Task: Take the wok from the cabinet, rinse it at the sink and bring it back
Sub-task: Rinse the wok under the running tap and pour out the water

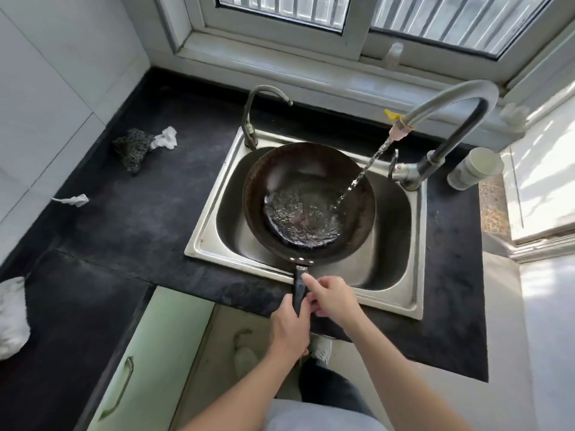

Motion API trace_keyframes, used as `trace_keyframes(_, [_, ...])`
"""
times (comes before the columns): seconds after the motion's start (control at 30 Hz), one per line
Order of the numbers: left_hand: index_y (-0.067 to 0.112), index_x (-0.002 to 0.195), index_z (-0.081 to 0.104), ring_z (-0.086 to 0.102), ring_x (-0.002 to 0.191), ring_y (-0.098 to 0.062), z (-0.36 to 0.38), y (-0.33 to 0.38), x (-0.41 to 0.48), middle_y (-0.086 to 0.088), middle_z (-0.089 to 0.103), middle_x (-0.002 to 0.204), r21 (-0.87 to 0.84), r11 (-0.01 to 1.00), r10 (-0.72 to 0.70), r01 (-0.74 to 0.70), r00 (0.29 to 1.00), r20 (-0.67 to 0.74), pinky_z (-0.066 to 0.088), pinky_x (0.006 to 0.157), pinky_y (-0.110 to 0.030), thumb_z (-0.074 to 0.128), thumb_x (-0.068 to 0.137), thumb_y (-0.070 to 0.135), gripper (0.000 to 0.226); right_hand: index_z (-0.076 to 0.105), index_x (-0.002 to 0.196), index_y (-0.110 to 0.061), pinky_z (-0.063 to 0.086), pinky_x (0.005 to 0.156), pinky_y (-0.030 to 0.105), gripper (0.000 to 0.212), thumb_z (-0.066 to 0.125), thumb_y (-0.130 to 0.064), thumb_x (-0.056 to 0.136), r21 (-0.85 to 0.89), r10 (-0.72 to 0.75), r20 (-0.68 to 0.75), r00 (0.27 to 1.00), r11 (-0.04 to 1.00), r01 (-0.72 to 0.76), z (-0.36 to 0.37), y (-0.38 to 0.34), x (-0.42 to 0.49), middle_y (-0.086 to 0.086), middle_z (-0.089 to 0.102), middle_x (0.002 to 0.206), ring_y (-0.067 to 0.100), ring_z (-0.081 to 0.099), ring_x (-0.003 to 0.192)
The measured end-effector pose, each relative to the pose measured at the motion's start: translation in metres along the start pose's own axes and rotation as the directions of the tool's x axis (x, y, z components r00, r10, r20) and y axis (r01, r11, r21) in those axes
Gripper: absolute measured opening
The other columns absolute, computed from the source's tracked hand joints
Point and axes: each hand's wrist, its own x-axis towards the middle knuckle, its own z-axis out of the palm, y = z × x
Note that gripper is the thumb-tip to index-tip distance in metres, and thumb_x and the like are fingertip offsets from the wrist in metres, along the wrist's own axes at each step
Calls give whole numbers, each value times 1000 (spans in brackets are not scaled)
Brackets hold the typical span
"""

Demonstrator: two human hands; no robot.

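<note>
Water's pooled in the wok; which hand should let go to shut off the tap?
Right. The right hand grips the dark round metal wok's handle on the side of the running steel tap's lever; the left hand can keep hold.

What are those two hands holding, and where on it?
Both the left hand and right hand grip the wok by its black handle.

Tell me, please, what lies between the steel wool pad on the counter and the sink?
In the head view, only bare dark counter lies between the steel wool pad, with its white scrap, and the sink.
</note>
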Motion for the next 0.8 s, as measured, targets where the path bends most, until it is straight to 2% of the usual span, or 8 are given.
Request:
trace_keyframes(0.07, [13, 86, 53, 67, 69, -37, 0, -3, 2, -18, 67, 83, 33, 999, 23, -22, 1000, -11, 57, 54, -48, 45, 91, 45, 33, 62, 63, -14, 61, 67, 42, 43, 72, -49, 86, 32, 35, -36, 999, 999, -34, 12, -3, 5, -6, 62, 51, 14, 61, 52])
trace_keyframes(0.17, [11, 95, 57, 67, 85, -34, -3, -4, 3, -15, 69, 91, 129, 987, 97, -93, 995, -27, 55, 71, -49, 50, 92, 36, 27, 49, 44, -18, 46, 55, 32, 54, 85, -44, 76, 43, 27, -111, 993, 999, -22, 19, 0, 8, -11, 48, 38, 1, 46, 38])
trace_keyframes(0.33, [17, 96, 56, 68, 75, -36, -12, -7, 1, -14, 71, 87, 100, 992, 76, -81, 996, 57, 57, 65, -49, 46, 83, 52, 39, 51, 37, -19, 40, 54, 30, 55, 89, -41, 71, 166, 50, -137, 989, 986, -27, 26, 5, 11, -6, 46, 44, 9, 41, 42])
trace_keyframes(0.43, [13, 90, 55, 57, 45, -26, -16, -13, -7, -9, 64, 66, -198, 977, -37, 82, 975, 217, 52, 47, -41, 56, 91, 39, 26, 56, 50, -20, 44, 52, 27, 43, 90, -38, 71, 225, 64, -126, 990, 974, -34, 27, 6, 11, 0, 55, 54, 14, 50, 50])
trace_keyframes(0.53, [6, 83, 52, 37, 35, -14, -19, -12, -21, -3, 49, 53, -436, 834, -158, 338, 903, 399, 29, 38, -22, 57, 97, 26, 24, 52, 59, -18, 44, 46, 24, 43, 90, -36, 71, 303, 89, -69, 994, 951, -64, 26, 8, 9, 5, 51, 60, 17, 49, 51])
trace_keyframes(0.67, [10, 80, 49, 26, 36, -10, -18, -13, -25, 1, 40, 50, -479, 787, -190, 387, 892, 409, 16, 41, -20, 54, 98, 35, 31, 64, 71, 2, 49, 54, 30, 51, 86, -45, 73, 343, 97, -30, 995, 936, -81, 29, 12, 4, 6, 56, 57, 17, 51, 51])
trace_keyframes(0.73, [11, 77, 47, 25, 35, -10, -19, -13, -24, 0, 38, 49, -480, 786, -193, 390, 892, 408, 16, 39, -18, 53, 98, 37, 34, 71, 87, 10, 59, 68, 37, 53, 82, -41, 80, 453, 138, 42, 990, 880, -142, 35, 12, 1, 14, 75, 76, 24, 69, 64])
trace_keyframes(0.8, [11, 77, 44, 25, 35, -10, -20, -14, -24, -1, 37, 50, -486, 783, -190, 389, 893, 408, 16, 39, -18, 52, 98, 37, 34, 72, 91, 10, 62, 73, 37, 41, 77, -30, 88, 548, 156, 152, 976, 808, -214, 42, 9, -1, 21, 78, 91, 29, 75, 78])
